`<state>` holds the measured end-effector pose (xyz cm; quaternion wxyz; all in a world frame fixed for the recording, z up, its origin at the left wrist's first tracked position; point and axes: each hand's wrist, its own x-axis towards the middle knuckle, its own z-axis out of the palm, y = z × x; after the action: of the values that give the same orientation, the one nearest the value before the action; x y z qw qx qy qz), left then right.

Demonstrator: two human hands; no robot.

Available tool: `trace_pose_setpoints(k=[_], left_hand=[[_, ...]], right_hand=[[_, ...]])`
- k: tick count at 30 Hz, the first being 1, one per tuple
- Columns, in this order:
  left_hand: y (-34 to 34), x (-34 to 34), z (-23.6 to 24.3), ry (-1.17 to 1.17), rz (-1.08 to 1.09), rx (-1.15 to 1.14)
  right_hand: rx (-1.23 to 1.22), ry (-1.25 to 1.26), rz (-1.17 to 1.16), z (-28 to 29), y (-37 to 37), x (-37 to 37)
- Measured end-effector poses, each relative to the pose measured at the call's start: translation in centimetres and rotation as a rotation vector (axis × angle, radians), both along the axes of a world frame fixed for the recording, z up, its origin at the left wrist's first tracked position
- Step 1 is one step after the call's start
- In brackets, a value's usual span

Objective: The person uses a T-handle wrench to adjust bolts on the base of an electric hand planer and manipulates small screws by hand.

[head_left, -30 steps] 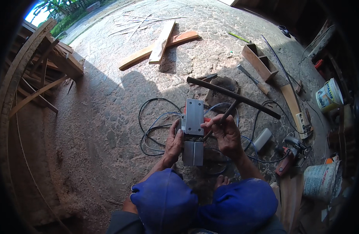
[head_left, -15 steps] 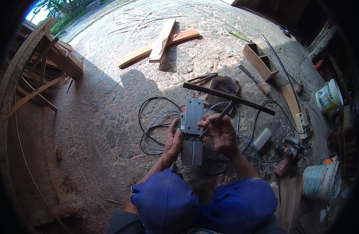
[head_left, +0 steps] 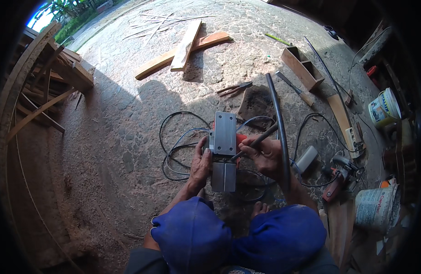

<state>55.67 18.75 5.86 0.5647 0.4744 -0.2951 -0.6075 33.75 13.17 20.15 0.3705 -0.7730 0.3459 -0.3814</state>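
Note:
An electric hand planer (head_left: 225,133) lies upside down between my knees, its grey metal sole facing up and a little red body showing at the side. My left hand (head_left: 200,165) holds its left side, fingers wrapped round the edge. In my right hand (head_left: 264,156) is the shaft of a T-handle wrench (head_left: 277,114), pinched between thumb and fingers. The wrench's tip reaches the gap between the two sole plates, by the blade drum; its exact seat is too small to make out. The long crossbar slants from upper left down past my right wrist.
Cables loop around the planer. Ahead lie pliers (head_left: 234,88), a chisel (head_left: 295,89) and a wooden box (head_left: 303,68). Two crossed boards (head_left: 181,54) rest farther off. On the right are a power strip (head_left: 353,140), a red power tool (head_left: 336,182) and buckets (head_left: 377,208); stacked timber (head_left: 59,68) stands left.
The wrench has turned clockwise: its crossbar swung from lying nearly crosswise to pointing mostly away from me. My right hand shifted slightly right and turned with it; my left hand keeps its hold.

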Motion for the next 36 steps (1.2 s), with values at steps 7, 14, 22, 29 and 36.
trace_pose_setpoints(k=[7, 14, 22, 29, 36], left_hand=[[-0.2, -0.3, 0.8, -0.027, -0.030, 0.066], [-0.2, -0.4, 0.4, -0.013, -0.027, 0.000], [0.2, 1.0, -1.0, -0.104, 0.002, -0.023], [-0.4, -0.1, -0.6, -0.039, -0.011, -0.030], [-0.2, 0.4, -0.9, -0.065, -0.002, -0.033]], right_hand=[[0.119, -0.168, -0.183, -2.0, -0.5, 2.8], [0.554, -0.296, 0.084, 0.3, -0.7, 1.2], [0.188, 0.054, 0.072, 0.7, -0.3, 0.1], [0.033, -0.008, -0.218, -1.2, -0.2, 2.3], [0.572, -0.305, 0.112, -1.0, -1.1, 0.8]])
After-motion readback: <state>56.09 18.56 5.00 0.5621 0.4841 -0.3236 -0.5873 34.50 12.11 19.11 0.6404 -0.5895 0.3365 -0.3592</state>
